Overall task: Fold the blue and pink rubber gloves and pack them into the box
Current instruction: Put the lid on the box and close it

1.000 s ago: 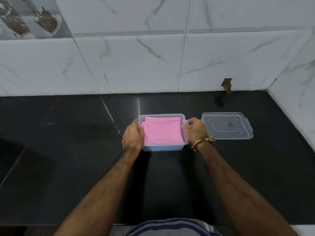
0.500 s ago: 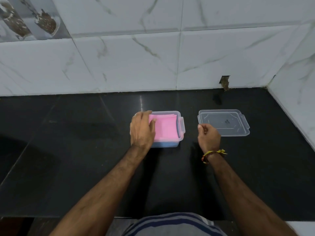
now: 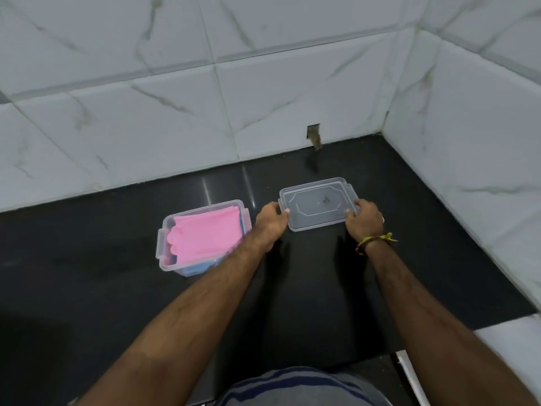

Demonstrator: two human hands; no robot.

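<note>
A clear plastic box (image 3: 165,230) stands on the black counter. Inside it the folded pink glove (image 3: 209,237) lies on top, and the blue glove (image 3: 194,268) shows underneath at the front wall. To the right lies the box's clear lid (image 3: 317,202), flat on the counter. My left hand (image 3: 270,219) grips the lid's left edge and my right hand (image 3: 364,219) grips its right front corner. A yellow thread band circles my right wrist.
The black counter (image 3: 87,273) ends at a white marble-tiled back wall (image 3: 175,112) and a side wall (image 3: 468,156) on the right, close to the lid. A small hole (image 3: 313,133) is in the back wall. The counter's front edge runs near my body.
Both hands left the box and moved right to the lid, taking hold of its two sides. The view has swung right, so the box now appears on the left.
</note>
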